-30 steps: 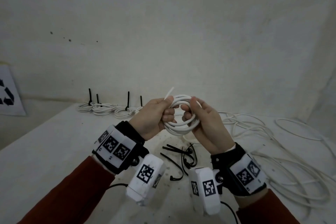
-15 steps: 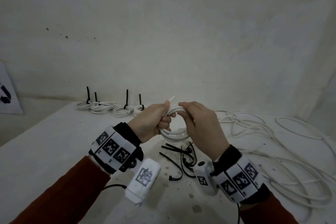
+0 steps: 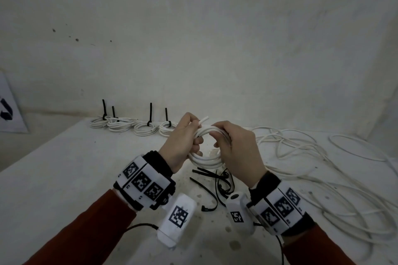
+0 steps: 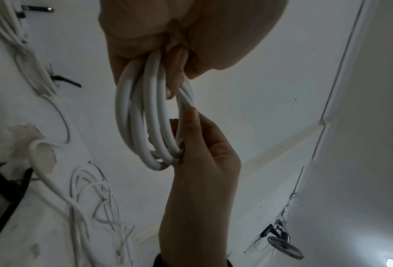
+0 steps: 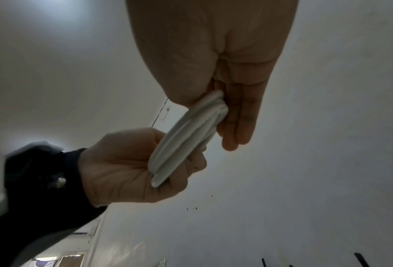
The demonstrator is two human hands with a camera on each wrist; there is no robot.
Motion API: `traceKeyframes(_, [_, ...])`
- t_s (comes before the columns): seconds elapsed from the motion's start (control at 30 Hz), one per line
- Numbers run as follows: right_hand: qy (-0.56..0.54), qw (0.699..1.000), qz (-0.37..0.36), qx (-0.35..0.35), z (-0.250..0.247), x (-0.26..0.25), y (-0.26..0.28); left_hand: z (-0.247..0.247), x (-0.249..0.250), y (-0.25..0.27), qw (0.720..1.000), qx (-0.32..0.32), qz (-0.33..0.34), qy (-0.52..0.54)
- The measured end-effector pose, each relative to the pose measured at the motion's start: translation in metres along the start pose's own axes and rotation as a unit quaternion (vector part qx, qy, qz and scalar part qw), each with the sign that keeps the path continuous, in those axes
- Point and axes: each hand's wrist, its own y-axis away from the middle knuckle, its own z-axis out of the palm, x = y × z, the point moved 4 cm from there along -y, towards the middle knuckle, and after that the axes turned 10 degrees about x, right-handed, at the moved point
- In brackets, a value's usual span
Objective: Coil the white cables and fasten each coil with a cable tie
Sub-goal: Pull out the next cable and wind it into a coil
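Right hand (image 3: 237, 148) now rolled over coil (image 3: 206, 158), fingers clamping loops; left hand (image 3: 183, 142) grips opposite side, above surface (image 3: 64, 178). Coil formed; loose tie (image 3: 204, 191) next.

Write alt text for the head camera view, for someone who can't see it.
Two hands, left hand and right hand, hold a white cable coil above a white table. Loose black cable ties lie below it, four tied coils sit at the back, and uncoiled cable sprawls to the right.
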Motion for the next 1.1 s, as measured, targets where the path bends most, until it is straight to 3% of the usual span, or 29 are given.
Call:
traceKeyframes(0.47, [0.015, 0.997, -0.065, 0.024, 0.002, 0.004, 0.001, 0.001, 0.004, -0.004, 0.997, -0.029, -0.041, 0.058])
traceKeyframes(0.73, [0.006, 0.999, -0.042, -0.024, 0.008, 0.003, 0.004, -0.004, 0.003, -0.003, 0.999, -0.011, 0.019, -0.045])
traceKeyframes(0.93, [0.001, 0.999, -0.023, -0.03, 0.007, 0.004, 0.003, -0.003, 0.001, 0.0, 0.999, -0.05, -0.002, 0.0])
traceKeyframes(1.1, [0.008, 0.999, 0.004, -0.039, 0.004, 0.009, 0.003, 0.0, -0.004, 0.006, 0.994, -0.053, 0.083, -0.056])
